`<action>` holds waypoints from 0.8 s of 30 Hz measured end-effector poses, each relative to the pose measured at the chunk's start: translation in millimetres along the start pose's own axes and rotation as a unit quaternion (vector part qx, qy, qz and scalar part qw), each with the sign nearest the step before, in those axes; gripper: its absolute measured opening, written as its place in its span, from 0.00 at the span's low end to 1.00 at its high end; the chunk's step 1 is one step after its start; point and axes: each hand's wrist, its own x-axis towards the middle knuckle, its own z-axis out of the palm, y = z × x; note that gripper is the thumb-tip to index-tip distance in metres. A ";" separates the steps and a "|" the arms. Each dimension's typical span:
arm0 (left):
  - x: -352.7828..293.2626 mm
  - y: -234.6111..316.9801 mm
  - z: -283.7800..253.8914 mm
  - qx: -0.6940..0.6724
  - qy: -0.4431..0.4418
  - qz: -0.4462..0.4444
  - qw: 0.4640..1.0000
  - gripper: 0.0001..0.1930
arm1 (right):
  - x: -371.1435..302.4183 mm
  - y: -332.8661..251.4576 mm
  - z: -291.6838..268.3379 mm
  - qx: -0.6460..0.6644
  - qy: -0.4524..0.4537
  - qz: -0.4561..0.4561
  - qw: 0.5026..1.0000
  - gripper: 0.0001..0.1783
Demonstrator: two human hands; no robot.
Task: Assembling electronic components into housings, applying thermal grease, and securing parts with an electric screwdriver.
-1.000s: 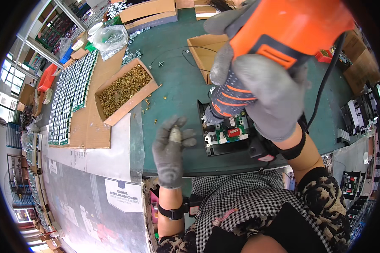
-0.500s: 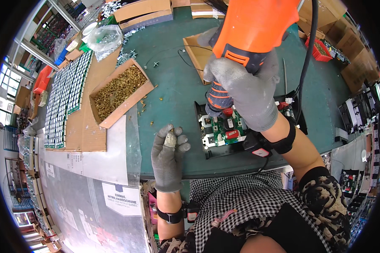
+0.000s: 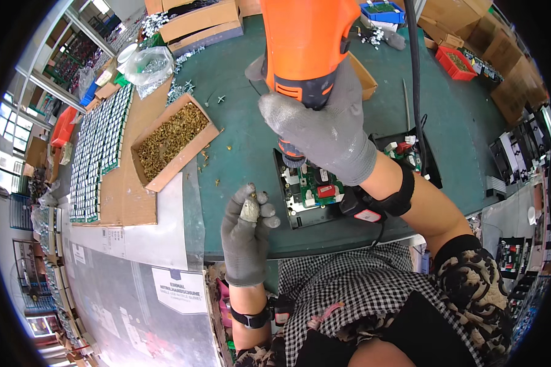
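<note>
A big green table [image 3: 245, 131] fills the middle. On its left lies a flat brown cardboard sheet [image 3: 128, 202], with rows of small green boards [image 3: 101, 156] on it. An orange drill [image 3: 306, 43] is held nose down, its cord going up on the right. A black case [image 3: 317, 218] lies on the table near the person's side, partly hidden by the right arm. A cardboard box [image 3: 188, 160] full of gold screws sits tilted at the sheet's edge. The right hand [image 3: 327, 131], in a gray glove, is wrapped around the drill. The gloved left hand [image 3: 246, 235] is beside the case, fingers curled and tips close together; I cannot tell if they pinch something. Inside the case is a green circuit board [image 3: 311, 188], under the drill's nose, with a red part [image 3: 326, 191] on it. A few loose screws [image 3: 217, 181] lie near the box.
</note>
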 end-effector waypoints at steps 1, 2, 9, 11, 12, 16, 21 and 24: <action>-0.3 0.4 -0.3 0.007 -0.005 -0.002 1.000 0.13 | -0.4 0.7 0.1 0.018 -0.003 0.003 1.000 0.24; -1.5 0.0 -0.4 0.007 -0.004 -0.002 1.000 0.13 | -2.0 1.2 -0.2 0.036 -0.006 0.008 0.999 0.25; 4.1 -8.3 2.8 -0.011 0.000 -0.035 0.999 0.14 | 2.1 7.6 1.2 -0.004 0.015 -0.051 0.999 0.25; 8.7 -10.5 4.3 -0.016 -0.006 -0.042 0.999 0.14 | 5.8 5.7 2.7 -0.026 -0.005 0.005 1.000 0.25; 11.9 -12.2 2.4 -0.022 -0.019 -0.050 0.998 0.14 | 7.4 3.6 5.0 -0.008 -0.012 0.044 0.999 0.25; 14.9 -13.3 2.5 -0.020 -0.027 -0.057 0.998 0.14 | 4.5 9.2 4.5 0.005 -0.028 0.061 0.998 0.26; 11.2 -10.6 4.5 -0.042 -0.013 -0.063 0.997 0.14 | 2.0 5.4 -0.2 0.020 -0.013 0.050 0.998 0.26; 12.6 -5.2 -5.6 -0.055 0.007 -0.064 0.996 0.13 | 3.5 -12.0 -7.5 0.008 -0.025 0.070 0.997 0.20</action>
